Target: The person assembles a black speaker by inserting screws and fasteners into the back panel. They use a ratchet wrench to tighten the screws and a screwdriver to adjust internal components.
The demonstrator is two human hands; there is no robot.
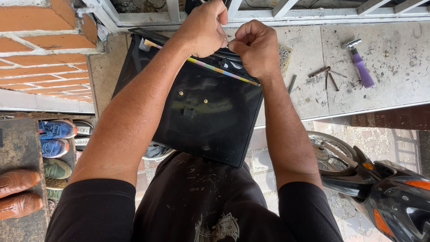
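Black glossy plastic box-shaped panel (204, 112), flat face up, rests tilted between the person's belly and the grey concrete ledge (313, 62); far edge lies on the ledge, near corner against the black paint-flecked shirt (197, 201). Two small brass screws and a square catch show on its face. A thin multicoloured striped strip (219, 71) runs across the panel near its far edge.

Left hand (201, 29) is clenched at the panel's far edge, thumb and forefinger pinched together on something thin; too small to tell what. Right hand (255, 47) is a closed fist just beside it, knuckles touching the left fingers, also pinching at the same spot. Both forearms reach straight out over the panel.

On the ledge, right of the hands: a hammer with purple handle and silver metal head (359, 62), well apart from the hands. Between it and the panel, a few rusty nails (327, 76) lie loose, plus one grey metal rod (292, 84) near the panel's right edge.

Top left: orange brick wall with white mortar (40, 49). White metal grille (286, 11) along the top. Lower left: shoe rack with blue sneakers (54, 136) and brown leather shoes (18, 190). Lower right: black motorbike with orange indicators (385, 197), chrome wheel rim visible, on patterned tile floor (380, 143).
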